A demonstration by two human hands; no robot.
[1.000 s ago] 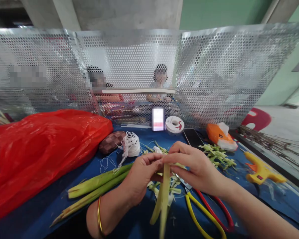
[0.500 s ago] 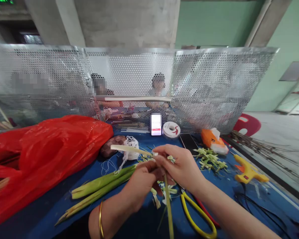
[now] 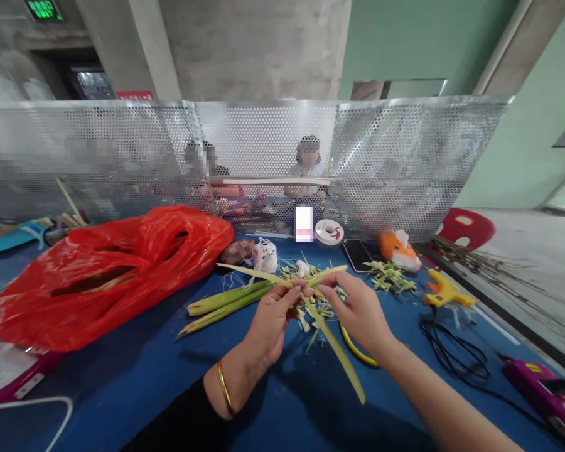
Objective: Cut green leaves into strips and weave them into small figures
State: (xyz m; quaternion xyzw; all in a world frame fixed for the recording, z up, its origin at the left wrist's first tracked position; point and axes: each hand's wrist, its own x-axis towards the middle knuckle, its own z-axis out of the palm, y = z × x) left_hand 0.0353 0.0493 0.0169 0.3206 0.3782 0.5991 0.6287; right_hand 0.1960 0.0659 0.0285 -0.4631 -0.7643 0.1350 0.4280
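My left hand (image 3: 270,320) and my right hand (image 3: 358,311) are held close together above a blue table (image 3: 136,376). Both pinch thin pale green leaf strips (image 3: 332,345). One strip sticks out to the left past my left hand, one lies across to the right over my right fingers, and a long one hangs down toward me. A gold bangle is on my left wrist. Behind my hands lie green stalks (image 3: 226,304) and a heap of leaf scraps (image 3: 311,295).
A red plastic bag (image 3: 108,273) fills the left. A white thread ball (image 3: 265,256), tape roll (image 3: 328,231), phone (image 3: 358,255), orange-white tape dispenser (image 3: 398,248), yellow glue gun (image 3: 445,292) with black cord, yellow-handled pliers (image 3: 355,351). People sit behind a perforated metal screen (image 3: 405,163).
The view has pulled back and shows more of the table. My hands have spread the strips apart: one now points left, one right, and the long one slants down to the right.
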